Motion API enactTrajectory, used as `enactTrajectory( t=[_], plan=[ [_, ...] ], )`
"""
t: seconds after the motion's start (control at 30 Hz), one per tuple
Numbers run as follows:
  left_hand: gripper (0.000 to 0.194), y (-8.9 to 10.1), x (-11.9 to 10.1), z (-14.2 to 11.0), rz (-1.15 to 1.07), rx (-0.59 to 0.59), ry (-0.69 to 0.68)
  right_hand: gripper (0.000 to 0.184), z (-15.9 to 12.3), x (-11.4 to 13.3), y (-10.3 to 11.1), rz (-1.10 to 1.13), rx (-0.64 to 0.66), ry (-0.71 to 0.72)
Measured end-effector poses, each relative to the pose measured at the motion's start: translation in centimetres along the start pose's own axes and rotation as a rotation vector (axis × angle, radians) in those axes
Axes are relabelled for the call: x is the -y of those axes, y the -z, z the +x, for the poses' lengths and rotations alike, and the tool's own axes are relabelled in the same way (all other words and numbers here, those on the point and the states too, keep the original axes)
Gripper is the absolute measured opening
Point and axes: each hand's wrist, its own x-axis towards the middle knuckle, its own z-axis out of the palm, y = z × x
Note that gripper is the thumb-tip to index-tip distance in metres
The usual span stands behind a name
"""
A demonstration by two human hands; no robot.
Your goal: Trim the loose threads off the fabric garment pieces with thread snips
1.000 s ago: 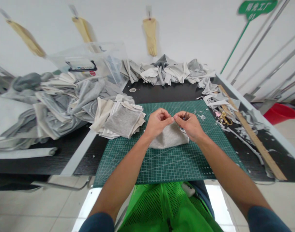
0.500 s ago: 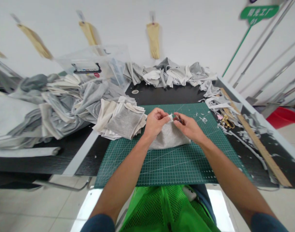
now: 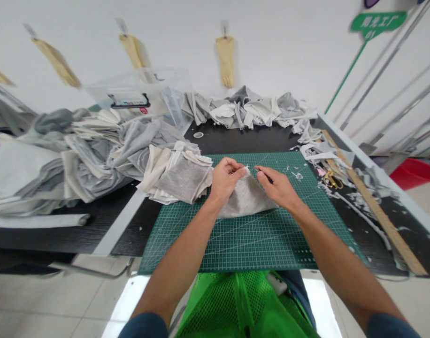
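Observation:
A small grey fabric piece (image 3: 246, 199) lies on the green cutting mat (image 3: 243, 239), with its top corner lifted. My left hand (image 3: 226, 180) pinches that corner, fingers closed. My right hand (image 3: 276, 185) is just right of it, fingers closed round a small dark tool whose kind I cannot make out; its tip is at the fabric corner. A stack of cut grey and cream squares (image 3: 178, 176) sits left of my left hand.
Heaps of grey and cream fabric (image 3: 77, 150) cover the left side and the back (image 3: 250, 108). A clear plastic bin (image 3: 137, 96), gold scissors (image 3: 330, 179), a long wooden ruler (image 3: 373, 206) and scraps lie about. A green mesh bag (image 3: 243, 305) hangs below the mat. A red tub (image 3: 414, 171) stands far right.
The fabric's top corner has been raised into a peak by my left hand. My right hand has drawn slightly away to the right. The view has shifted a little.

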Motion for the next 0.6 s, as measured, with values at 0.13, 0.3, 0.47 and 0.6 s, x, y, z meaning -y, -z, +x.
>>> enactTrajectory(
  t=[0.13, 0.3, 0.47, 0.6],
  plan=[
    [0.035, -0.2, 0.2, -0.2, -0.022, 0.021, 0.001, 0.041, 0.0, 0.2, -0.1, -0.056, 0.001, 0.052],
    [0.036, -0.6, 0.3, -0.5, -0.045, 0.071, 0.01, 0.037, -0.1, 0.6, -0.4, -0.066, -0.008, 0.073],
    [0.034, -0.8, 0.4, -0.6, -0.005, 0.103, 0.015, 0.035, -0.1, 1.0, -0.6, -0.056, -0.005, 0.076],
    [0.03, -0.9, 0.4, -0.7, 0.034, 0.111, -0.002, 0.035, -0.2, 1.3, -0.6, -0.037, -0.018, 0.078]
  ],
)
